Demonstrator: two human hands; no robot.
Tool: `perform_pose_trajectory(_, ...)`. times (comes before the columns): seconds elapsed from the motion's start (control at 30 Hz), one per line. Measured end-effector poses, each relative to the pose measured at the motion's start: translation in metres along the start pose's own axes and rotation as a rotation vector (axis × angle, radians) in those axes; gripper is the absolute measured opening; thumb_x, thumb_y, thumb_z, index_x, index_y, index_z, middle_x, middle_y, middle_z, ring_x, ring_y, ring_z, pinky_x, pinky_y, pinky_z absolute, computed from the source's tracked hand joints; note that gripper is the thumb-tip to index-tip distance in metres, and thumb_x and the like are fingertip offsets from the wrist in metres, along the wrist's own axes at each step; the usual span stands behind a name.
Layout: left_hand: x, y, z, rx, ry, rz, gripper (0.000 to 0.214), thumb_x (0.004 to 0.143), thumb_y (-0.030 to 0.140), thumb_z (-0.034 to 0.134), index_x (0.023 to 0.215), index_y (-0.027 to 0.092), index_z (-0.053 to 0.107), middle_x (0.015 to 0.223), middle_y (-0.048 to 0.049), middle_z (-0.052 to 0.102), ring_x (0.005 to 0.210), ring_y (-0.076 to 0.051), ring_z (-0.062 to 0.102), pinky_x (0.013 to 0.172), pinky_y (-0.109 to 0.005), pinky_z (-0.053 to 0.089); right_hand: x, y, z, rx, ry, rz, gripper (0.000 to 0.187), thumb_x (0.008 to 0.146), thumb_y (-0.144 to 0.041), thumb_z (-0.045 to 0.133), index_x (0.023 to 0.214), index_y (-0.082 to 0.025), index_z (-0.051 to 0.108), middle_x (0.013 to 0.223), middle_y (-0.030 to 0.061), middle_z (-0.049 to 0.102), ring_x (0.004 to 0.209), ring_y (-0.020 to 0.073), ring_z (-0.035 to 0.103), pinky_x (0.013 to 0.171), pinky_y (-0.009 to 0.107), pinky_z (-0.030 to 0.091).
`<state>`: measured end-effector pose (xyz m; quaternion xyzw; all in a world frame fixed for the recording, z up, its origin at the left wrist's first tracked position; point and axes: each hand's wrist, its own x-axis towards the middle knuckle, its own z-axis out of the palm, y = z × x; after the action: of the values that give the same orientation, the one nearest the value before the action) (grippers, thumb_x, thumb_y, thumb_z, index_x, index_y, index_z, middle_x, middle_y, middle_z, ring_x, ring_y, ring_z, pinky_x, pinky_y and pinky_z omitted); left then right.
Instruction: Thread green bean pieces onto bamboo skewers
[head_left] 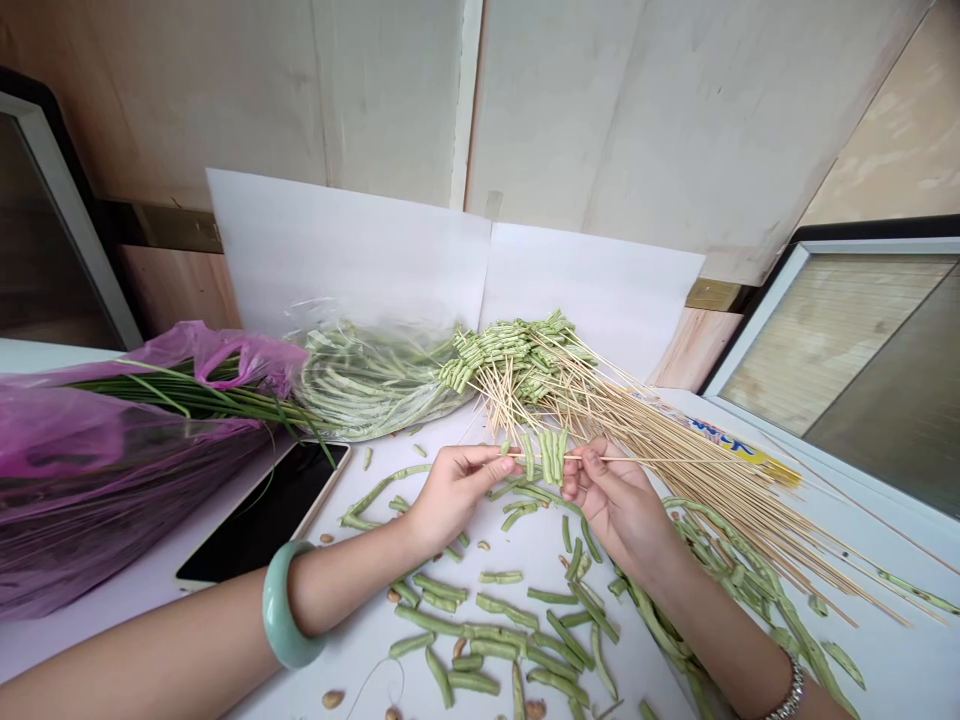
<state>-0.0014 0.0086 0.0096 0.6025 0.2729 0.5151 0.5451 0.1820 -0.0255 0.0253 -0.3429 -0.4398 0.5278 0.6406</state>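
Observation:
My left hand (454,495), with a jade bangle (289,605) on its wrist, pinches the near end of a thin bamboo skewer (600,459). My right hand (615,505) grips the same skewer farther along, with a silver bracelet (787,690) at its wrist. Between my hands, a green long bean (553,455) is folded back and forth on the skewer. Behind them lies a heap of finished bean skewers (525,365), their sticks fanning toward the right. Cut bean pieces (487,640) are scattered below my hands, and long whole beans (720,560) lie at the right.
A clear bag of long beans (367,385) and a pink plastic bag with green stalks (90,470) lie at the back left. A dark tablet or phone (262,515) rests on the white table (885,660). White sheets (345,260) stand behind.

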Motion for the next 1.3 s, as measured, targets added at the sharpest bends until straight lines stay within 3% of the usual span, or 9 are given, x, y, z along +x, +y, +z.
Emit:
perform_pose_trajectory(0.13, 0.000, 0.001, 0.000, -0.059, -0.002, -0.023, 0.028, 0.072, 0.046, 0.073, 0.074, 0.018, 0.078, 0.085, -0.0074, 0.076, 0.092, -0.025, 0.065, 0.089, -0.034, 0.046, -0.001, 0.002, 0.002, 0.021, -0.008, 0.027, 0.033, 0.064, -0.038, 0.085, 0.067, -0.020, 0.057, 0.064, -0.0017, 0.062, 0.056, 0.0117, 0.056, 0.057, 0.026, 0.047)
perform_pose_trajectory(0.37, 0.000, 0.001, -0.001, -0.089, -0.019, -0.062, 0.026, 0.073, 0.042, 0.074, 0.076, 0.017, 0.079, 0.082, -0.0065, 0.075, 0.076, -0.019, 0.062, 0.076, -0.028, 0.046, -0.004, 0.007, 0.006, 0.064, 0.024, 0.037, 0.033, 0.062, -0.038, 0.086, 0.067, -0.020, 0.058, 0.064, -0.0022, 0.061, 0.058, 0.0111, 0.055, 0.058, 0.025, 0.048)
perform_pose_trajectory(0.67, -0.001, 0.007, 0.001, -0.164, -0.021, -0.124, 0.032, 0.068, 0.046, 0.077, 0.071, 0.014, 0.077, 0.079, -0.0072, 0.071, 0.075, -0.017, 0.056, 0.067, -0.025, 0.042, -0.008, 0.009, 0.010, 0.075, 0.044, 0.016, 0.035, 0.063, -0.039, 0.086, 0.070, -0.019, 0.058, 0.066, -0.0022, 0.064, 0.060, 0.0101, 0.060, 0.059, 0.023, 0.051)
perform_pose_trajectory(0.9, -0.004, 0.006, 0.006, -0.264, 0.030, -0.183, 0.037, 0.065, 0.051, 0.078, 0.067, 0.014, 0.073, 0.077, -0.0050, 0.065, 0.078, -0.016, 0.054, 0.063, -0.023, 0.044, -0.011, 0.009, 0.013, -0.018, 0.009, -0.082, 0.031, 0.070, -0.042, 0.081, 0.072, -0.020, 0.060, 0.067, -0.0014, 0.068, 0.061, 0.0108, 0.064, 0.061, 0.024, 0.054)
perform_pose_trajectory(1.13, -0.005, -0.001, 0.005, -0.295, 0.030, -0.257, 0.037, 0.066, 0.050, 0.078, 0.071, 0.014, 0.072, 0.076, -0.0052, 0.065, 0.074, -0.015, 0.055, 0.063, -0.024, 0.043, -0.021, 0.015, 0.010, -0.204, 0.028, -0.280, 0.024, 0.077, -0.042, 0.075, 0.074, -0.021, 0.064, 0.073, 0.0013, 0.072, 0.063, 0.0145, 0.069, 0.065, 0.028, 0.057)
perform_pose_trajectory(1.3, -0.005, -0.002, 0.005, -0.263, 0.022, -0.215, 0.038, 0.068, 0.052, 0.076, 0.072, 0.014, 0.072, 0.078, -0.0051, 0.065, 0.075, -0.016, 0.055, 0.065, -0.025, 0.043, -0.027, 0.017, 0.012, -0.271, 0.039, -0.360, 0.020, 0.081, -0.038, 0.072, 0.074, -0.021, 0.065, 0.075, 0.0025, 0.072, 0.062, 0.0150, 0.069, 0.067, 0.030, 0.058)
